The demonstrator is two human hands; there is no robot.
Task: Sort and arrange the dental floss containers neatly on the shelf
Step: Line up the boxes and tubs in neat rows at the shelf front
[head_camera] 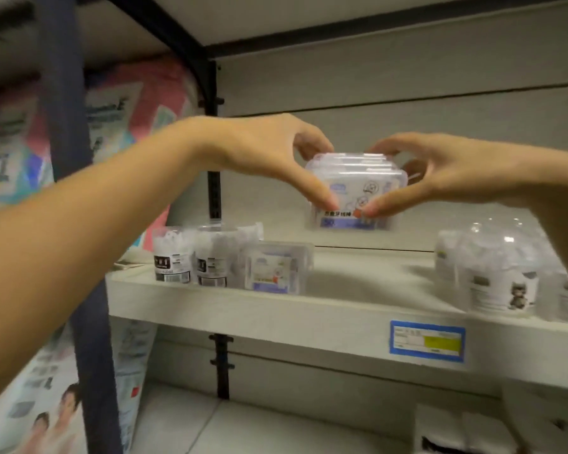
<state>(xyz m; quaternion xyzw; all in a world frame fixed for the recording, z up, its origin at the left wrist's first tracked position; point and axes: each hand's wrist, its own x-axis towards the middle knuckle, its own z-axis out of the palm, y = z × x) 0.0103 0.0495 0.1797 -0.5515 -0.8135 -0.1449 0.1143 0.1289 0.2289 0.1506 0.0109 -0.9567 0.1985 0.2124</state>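
Both hands hold a small bunch of clear rectangular floss boxes (354, 188) in the air above the white shelf (309, 309). My left hand (269, 152) grips their left side, thumb on the front and fingers over the top. My right hand (417, 172) pinches the right side the same way. On the shelf's left stand two clear round floss tubs (191, 260) with black labels, and beside them one rectangular floss box (276, 267). At the right stand domed clear floss containers (499, 276), one with a cat picture.
A blue and yellow price tag (427, 340) sits on the shelf's front lip. A dark upright post (79, 224) stands at the left with soft packaged goods (128, 103) behind it. Another shelf board (341, 21) lies overhead, and a lower shelf (276, 424) below.
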